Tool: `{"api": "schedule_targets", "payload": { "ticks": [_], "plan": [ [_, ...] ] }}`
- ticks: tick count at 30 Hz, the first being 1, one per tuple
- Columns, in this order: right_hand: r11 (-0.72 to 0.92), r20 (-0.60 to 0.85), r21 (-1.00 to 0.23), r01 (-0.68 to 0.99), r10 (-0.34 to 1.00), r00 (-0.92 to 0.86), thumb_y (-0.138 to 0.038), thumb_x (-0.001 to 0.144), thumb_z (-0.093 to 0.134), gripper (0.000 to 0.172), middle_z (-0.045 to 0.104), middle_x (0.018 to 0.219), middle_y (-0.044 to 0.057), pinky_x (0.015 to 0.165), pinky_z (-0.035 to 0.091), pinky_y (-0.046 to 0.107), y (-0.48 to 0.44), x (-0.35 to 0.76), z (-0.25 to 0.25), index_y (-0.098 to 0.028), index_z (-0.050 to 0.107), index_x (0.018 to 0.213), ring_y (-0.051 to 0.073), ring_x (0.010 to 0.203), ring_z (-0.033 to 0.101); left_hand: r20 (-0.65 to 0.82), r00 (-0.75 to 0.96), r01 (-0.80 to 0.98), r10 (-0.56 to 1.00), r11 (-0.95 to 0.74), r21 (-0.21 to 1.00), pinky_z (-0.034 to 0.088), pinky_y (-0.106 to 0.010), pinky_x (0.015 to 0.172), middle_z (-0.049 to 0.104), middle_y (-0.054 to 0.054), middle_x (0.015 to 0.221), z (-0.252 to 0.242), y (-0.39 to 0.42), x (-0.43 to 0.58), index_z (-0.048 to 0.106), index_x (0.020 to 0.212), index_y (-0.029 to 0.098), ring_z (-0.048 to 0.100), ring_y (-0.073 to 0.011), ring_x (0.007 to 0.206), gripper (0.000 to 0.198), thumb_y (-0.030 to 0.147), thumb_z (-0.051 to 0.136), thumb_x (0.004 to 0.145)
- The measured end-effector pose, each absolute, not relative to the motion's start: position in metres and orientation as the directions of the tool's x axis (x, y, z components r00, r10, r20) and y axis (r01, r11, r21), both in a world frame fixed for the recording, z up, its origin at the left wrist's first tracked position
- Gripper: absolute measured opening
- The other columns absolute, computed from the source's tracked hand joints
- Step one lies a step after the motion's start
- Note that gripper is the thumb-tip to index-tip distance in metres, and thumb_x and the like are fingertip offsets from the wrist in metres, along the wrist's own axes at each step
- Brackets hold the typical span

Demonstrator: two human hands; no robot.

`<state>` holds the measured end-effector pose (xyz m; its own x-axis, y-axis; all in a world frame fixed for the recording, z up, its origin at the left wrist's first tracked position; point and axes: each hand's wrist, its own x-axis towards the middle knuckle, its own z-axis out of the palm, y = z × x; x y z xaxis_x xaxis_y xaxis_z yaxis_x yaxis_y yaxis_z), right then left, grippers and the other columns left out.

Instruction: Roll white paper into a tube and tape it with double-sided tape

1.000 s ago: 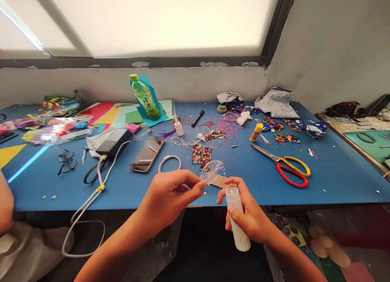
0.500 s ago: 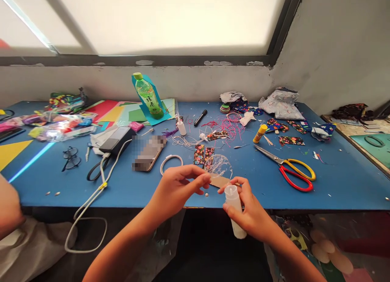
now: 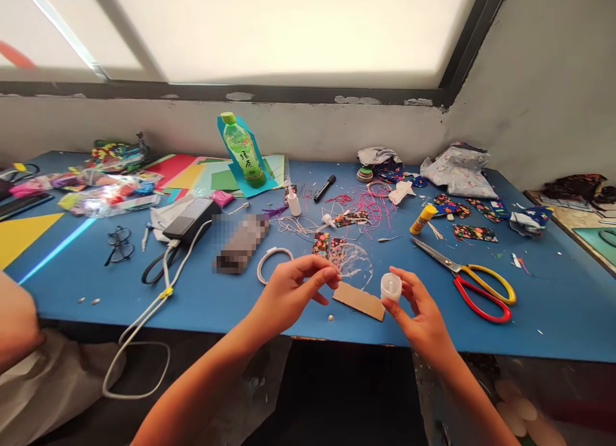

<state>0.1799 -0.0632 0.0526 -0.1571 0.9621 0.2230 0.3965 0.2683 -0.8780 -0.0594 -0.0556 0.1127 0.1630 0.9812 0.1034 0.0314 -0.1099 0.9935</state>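
On the blue table (image 3: 553, 324) red-and-yellow scissors (image 3: 474, 282) lie at the right, a yellow glue stick (image 3: 422, 219) just beyond them; a green bottle (image 3: 244, 152) stands upright by coloured paper sheets (image 3: 178, 173); a black marker (image 3: 325, 188) lies near tangled pink threads (image 3: 368, 202); glasses (image 3: 118, 244) rest left of a power bank (image 3: 191, 219).

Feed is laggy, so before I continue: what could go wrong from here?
The white bottle in the right hand is by the cardboard strip; it could drip there.
The clear disc, pinched at its edge by the left hand, may slip.
The small bead near the table edge could roll off.
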Motion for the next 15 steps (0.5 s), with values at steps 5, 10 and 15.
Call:
{"api": "schedule_targets", "payload": {
  "ticks": [5, 10, 15],
  "plan": [
    [0.322, 0.311, -0.922, 0.212, 0.946, -0.086, -0.028, 0.085, 0.064, 0.035, 0.061, 0.123, 0.007, 0.102, 0.045, 0.045, -0.057, 0.183, 0.043, -0.027, 0.057, 0.119, 0.023, 0.119, 0.054, 0.114, 0.147, 0.12, 0.983, -0.132, 0.984, 0.058, -0.02, 0.051, 0.067, -0.004, 0.073, 0.102, -0.032, -0.059, 0.065, 0.083, 0.014, 0.066, -0.0136, 0.069, 0.024, 0.037, 0.058, 0.086],
    [0.429, 0.426, -0.898, 0.1, 0.903, -0.046, -0.024, 0.084, 0.065, 0.03, 0.066, 0.117, 0.006, 0.098, 0.048, 0.045, -0.056, 0.182, 0.048, -0.029, 0.061, 0.114, 0.023, 0.115, 0.058, 0.073, 0.085, 0.302, 0.994, -0.095, 0.948, 0.054, -0.021, 0.054, 0.064, -0.004, 0.075, 0.082, 0.026, -0.06, 0.062, 0.083, 0.014, 0.062, -0.013, 0.067, 0.027, 0.04, 0.053, 0.086],
    [0.358, 0.358, -0.931, 0.067, 0.934, -0.011, -0.04, 0.077, 0.073, 0.037, 0.07, 0.107, 0.008, 0.087, 0.055, 0.043, -0.056, 0.183, 0.056, -0.025, 0.064, 0.11, 0.025, 0.099, 0.066, -0.047, 0.058, 0.42, 0.997, 0.018, 0.907, 0.045, -0.018, 0.046, 0.065, -0.005, 0.076, 0.06, 0.091, -0.053, 0.061, 0.083, 0.014, 0.057, -0.0099, 0.055, 0.023, 0.034, 0.05, 0.086]
  ]
}}
